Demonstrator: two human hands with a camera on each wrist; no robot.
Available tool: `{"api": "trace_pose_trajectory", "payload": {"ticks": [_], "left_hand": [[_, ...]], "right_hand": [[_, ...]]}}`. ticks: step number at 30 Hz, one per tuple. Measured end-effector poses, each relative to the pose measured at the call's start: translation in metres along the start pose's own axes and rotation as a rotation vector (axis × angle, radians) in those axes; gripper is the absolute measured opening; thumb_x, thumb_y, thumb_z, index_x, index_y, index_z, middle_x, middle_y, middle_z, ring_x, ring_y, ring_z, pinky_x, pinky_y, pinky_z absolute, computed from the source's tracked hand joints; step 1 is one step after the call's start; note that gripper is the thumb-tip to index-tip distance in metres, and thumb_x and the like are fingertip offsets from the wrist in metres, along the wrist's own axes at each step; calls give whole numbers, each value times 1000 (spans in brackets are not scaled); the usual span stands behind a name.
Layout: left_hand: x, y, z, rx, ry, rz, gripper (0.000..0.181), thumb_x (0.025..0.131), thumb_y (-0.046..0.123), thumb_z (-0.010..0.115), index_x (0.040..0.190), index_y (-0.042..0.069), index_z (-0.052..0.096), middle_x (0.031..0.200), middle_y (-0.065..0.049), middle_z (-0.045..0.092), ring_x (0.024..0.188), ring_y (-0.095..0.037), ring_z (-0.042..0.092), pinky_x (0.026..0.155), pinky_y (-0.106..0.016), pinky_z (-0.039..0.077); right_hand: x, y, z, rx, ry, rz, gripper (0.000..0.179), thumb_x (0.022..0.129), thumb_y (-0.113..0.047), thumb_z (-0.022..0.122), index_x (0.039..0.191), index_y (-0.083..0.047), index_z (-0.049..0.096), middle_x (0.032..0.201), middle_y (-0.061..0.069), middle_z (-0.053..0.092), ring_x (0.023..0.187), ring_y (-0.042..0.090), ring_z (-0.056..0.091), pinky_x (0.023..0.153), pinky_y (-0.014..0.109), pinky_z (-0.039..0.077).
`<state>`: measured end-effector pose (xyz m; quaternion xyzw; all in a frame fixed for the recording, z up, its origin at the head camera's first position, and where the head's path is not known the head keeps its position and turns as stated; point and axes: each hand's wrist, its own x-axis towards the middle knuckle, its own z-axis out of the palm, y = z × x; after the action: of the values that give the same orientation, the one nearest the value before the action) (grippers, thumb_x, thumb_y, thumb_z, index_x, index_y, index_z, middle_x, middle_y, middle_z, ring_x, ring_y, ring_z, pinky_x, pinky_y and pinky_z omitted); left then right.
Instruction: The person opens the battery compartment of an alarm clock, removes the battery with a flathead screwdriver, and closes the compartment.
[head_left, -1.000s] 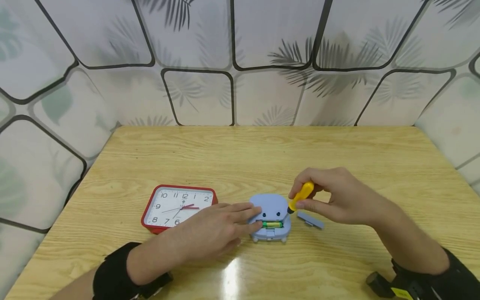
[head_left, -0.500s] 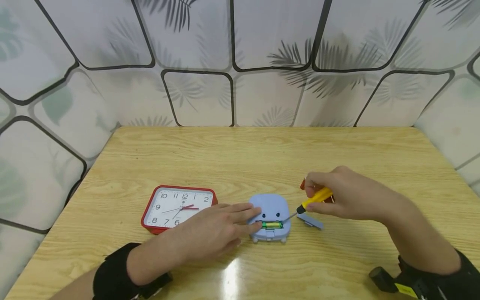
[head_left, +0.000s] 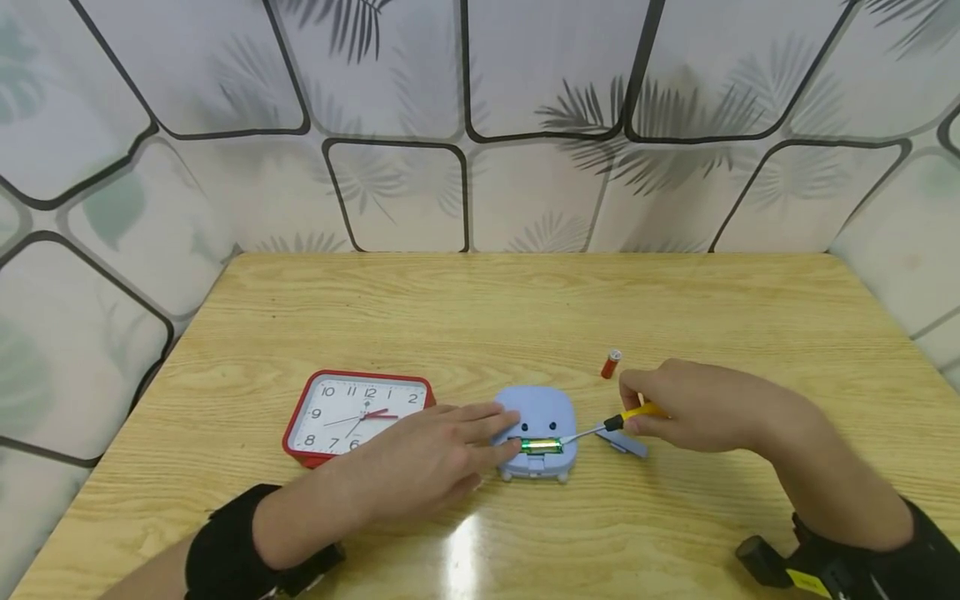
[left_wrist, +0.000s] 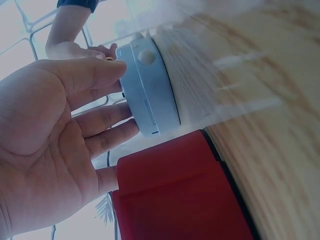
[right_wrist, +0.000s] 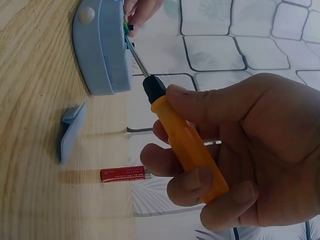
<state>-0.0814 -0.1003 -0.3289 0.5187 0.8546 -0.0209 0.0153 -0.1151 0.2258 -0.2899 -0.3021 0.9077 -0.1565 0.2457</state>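
Note:
A light-blue rounded device (head_left: 536,404) lies on the table with its battery compartment uncovered and a green battery (head_left: 542,447) inside. My left hand (head_left: 442,450) rests its extended fingertips on the device's left side. With curled fingers, my right hand (head_left: 697,408) grips a yellow-handled screwdriver (right_wrist: 182,137). The metal shaft slants down to the left, its tip at the right end of the green battery. In the right wrist view the thumb lies along the handle near its black collar. The device's blue battery cover (head_left: 622,442) lies beneath the screwdriver's line, right of the device.
A red-framed clock (head_left: 358,412) lies face up at left, partly under the left forearm. Upright behind the right hand stands a red battery (head_left: 611,364). The wooden table (head_left: 480,317) meets a patterned wall covering (head_left: 532,192) at the back.
My right hand has swung the screwdriver from above the device down to the green battery's end. The red battery, hidden at first, now shows. The device has shifted slightly; my left hand stays on it.

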Motion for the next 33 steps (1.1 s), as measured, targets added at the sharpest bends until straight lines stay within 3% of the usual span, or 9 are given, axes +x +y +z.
{"api": "trace_pose_trajectory", "payload": {"ticks": [3, 6, 10, 13, 16, 19, 26, 29, 33], "left_hand": [[0, 0, 1, -5, 8, 3, 45, 99, 26, 59, 144, 22, 56, 155, -2, 46, 143, -20, 43, 109, -38, 46], [0, -1, 1, -5, 16, 6, 45, 99, 26, 59, 144, 22, 56, 154, -2, 46, 142, -20, 43, 109, -38, 46], [0, 0, 1, 2, 30, 8, 45, 98, 25, 59, 143, 21, 57, 154, -2, 47, 142, -20, 44, 110, -37, 45], [0, 0, 1, 5, 34, 9, 46, 97, 24, 59, 143, 21, 57, 153, -2, 47, 142, -20, 44, 110, -37, 45], [0, 0, 2, 8, 33, 10, 46, 97, 24, 60, 143, 22, 57, 154, -2, 47, 142, -20, 44, 110, -37, 45], [0, -1, 2, 7, 26, 10, 47, 97, 24, 60, 143, 22, 57, 154, -2, 47, 142, -20, 44, 109, -37, 45], [-1, -1, 1, -1, 10, 2, 46, 98, 25, 60, 144, 22, 56, 155, -2, 46, 143, -20, 43, 111, -37, 44], [-1, -1, 1, -3, 7, 1, 46, 98, 25, 60, 144, 22, 56, 155, -2, 45, 143, -20, 42, 111, -37, 44], [-1, -1, 1, 5, 9, 4, 46, 98, 25, 60, 144, 22, 56, 155, -2, 45, 143, -20, 42, 111, -37, 44]], "right_hand": [[-1, -3, -3, -47, 65, -14, 18, 94, -35, 69, 99, -19, 61, 76, -12, 58, 64, 3, 50, 60, 24, 45], [-2, -9, -6, -106, 205, -57, 22, 87, -33, 77, 99, -20, 64, 89, -13, 65, 76, 4, 57, 66, 26, 51], [-1, -18, -6, -110, 413, -162, 28, 78, -26, 86, 96, -23, 65, 89, -15, 64, 77, 3, 56, 63, 22, 52], [1, -22, -3, -64, 470, -254, 27, 78, -20, 87, 93, -24, 65, 85, -15, 61, 72, 1, 54, 58, 19, 50], [1, -21, -2, -31, 410, -271, 19, 83, -21, 82, 95, -23, 68, 89, -14, 65, 75, 0, 56, 60, 19, 53], [0, -16, -4, -53, 296, -206, 11, 87, -28, 78, 95, -24, 71, 92, -15, 67, 76, 0, 56, 64, 20, 52], [8, -4, 1, -25, 18, -132, 8, 93, -32, 70, 96, -25, 70, 72, -17, 53, 62, -1, 43, 56, 21, 40], [11, -4, 2, -33, 13, -137, 6, 93, -29, 70, 94, -24, 70, 70, -17, 52, 60, -1, 41, 55, 20, 39], [9, -8, 0, -88, 102, -160, 12, 88, -30, 77, 97, -23, 73, 78, -19, 62, 66, -3, 50, 59, 21, 45]]}}
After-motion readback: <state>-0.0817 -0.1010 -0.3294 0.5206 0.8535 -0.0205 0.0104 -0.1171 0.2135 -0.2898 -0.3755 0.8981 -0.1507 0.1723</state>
